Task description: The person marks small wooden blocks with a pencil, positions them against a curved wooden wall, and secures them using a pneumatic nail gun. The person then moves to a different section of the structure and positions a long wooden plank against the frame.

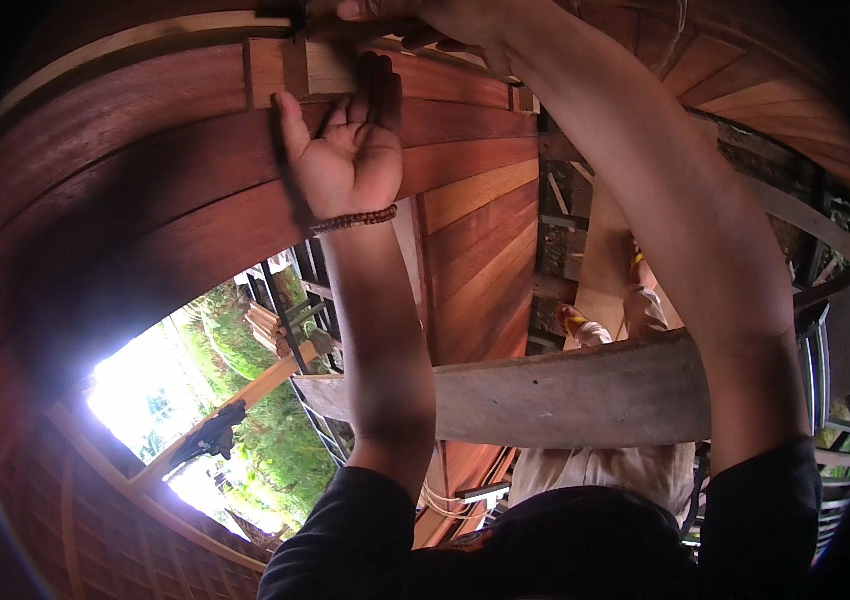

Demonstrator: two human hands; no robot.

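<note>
- The left hand [350, 150] is pressing open-palmed, fingers spread upward, against the reddish-brown horizontal wooden wall planks [195, 170], just below a small pale rectangular wood block [295, 68] set at the top course.
- The right hand [425, 20] is reaching overhead at the frame's top edge; whether it is gripping anything cannot be told.
- Judged step: steadying the block against the boards; next calls for firm, level pressure.
- Both arms are stretching high above a grey weathered plank [565, 395].

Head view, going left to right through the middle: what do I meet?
Bright opening onto greenery → left hand flat on the reddish wood planks → grey board → right forearm → slatted framework.
</note>
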